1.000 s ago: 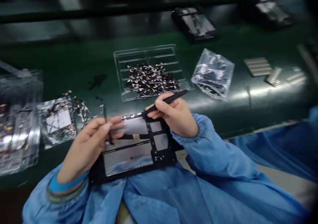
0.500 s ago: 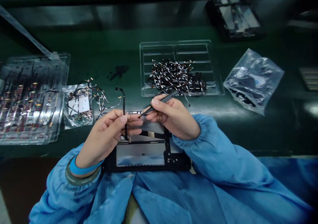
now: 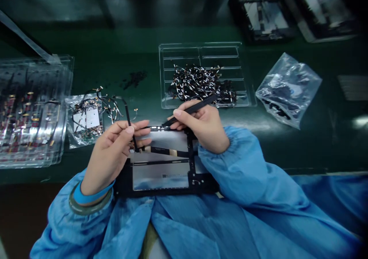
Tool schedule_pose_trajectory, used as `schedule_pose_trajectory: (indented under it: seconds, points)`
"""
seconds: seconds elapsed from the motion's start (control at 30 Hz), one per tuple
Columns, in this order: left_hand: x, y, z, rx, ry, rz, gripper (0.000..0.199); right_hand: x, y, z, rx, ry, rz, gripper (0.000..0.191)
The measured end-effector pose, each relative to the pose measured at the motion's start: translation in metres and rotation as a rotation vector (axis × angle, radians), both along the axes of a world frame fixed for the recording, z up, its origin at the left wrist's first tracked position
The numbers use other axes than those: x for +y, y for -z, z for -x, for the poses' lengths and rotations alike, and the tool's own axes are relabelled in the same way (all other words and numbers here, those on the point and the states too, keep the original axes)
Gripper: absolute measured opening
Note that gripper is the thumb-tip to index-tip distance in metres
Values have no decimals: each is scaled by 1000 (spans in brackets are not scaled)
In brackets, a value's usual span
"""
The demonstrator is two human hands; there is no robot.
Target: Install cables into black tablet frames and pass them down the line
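Between the thumb and index finger of my left hand (image 3: 115, 148) is a thin black strip cable (image 3: 127, 111), its upper end sticking up past the fingers. My right hand (image 3: 198, 125) grips black tweezers (image 3: 201, 104), whose tips point left and down at the far edge of a black-framed device (image 3: 169, 192). That device lies in front of my body, with silver panels and a dark ribbon (image 3: 161, 151) across it. My left fingertips hover over its far left part.
Beyond my hands a clear tray (image 3: 184, 52) holds a heap of small cables (image 3: 198, 82). Stacked part trays (image 3: 31, 117) and a bag of parts (image 3: 86, 119) lie left. On the right are a plastic bag (image 3: 290, 88) and more devices (image 3: 266, 15).
My left hand has moved left with the cable, away from the tweezers. The tweezer tips have moved up to the device's far edge, and more of the device shows. The view has shifted slightly.
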State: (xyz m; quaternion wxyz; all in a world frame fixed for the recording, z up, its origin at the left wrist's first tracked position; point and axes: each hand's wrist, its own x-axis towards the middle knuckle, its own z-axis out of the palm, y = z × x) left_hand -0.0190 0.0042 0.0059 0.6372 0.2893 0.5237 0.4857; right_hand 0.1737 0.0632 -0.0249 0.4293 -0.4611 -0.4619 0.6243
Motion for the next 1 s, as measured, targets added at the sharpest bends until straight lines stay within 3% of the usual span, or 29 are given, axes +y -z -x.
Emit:
schedule_pose_trajectory:
  seconds: [0.27, 0.5, 0.73, 0.9, 1.0]
  points:
    - [-1, 4, 4, 25, 29, -15, 10, -3, 5, 5, -175, -9, -112, 37]
    - [-1, 5, 2, 37, 40, -23, 12, -10, 10, 5, -446, 24, -315, 20]
    - [-3, 5, -1, 136, 122, -81, 18, -4, 1, 4, -127, 113, -315, 29]
    - [-4, 5, -10, 322, 224, -170, 19, -10, -13, 20, -184, -32, -295, 31]
    - [-7, 6, -14, 461, 316, -267, 17, -17, -22, 31, -151, -29, -270, 29]
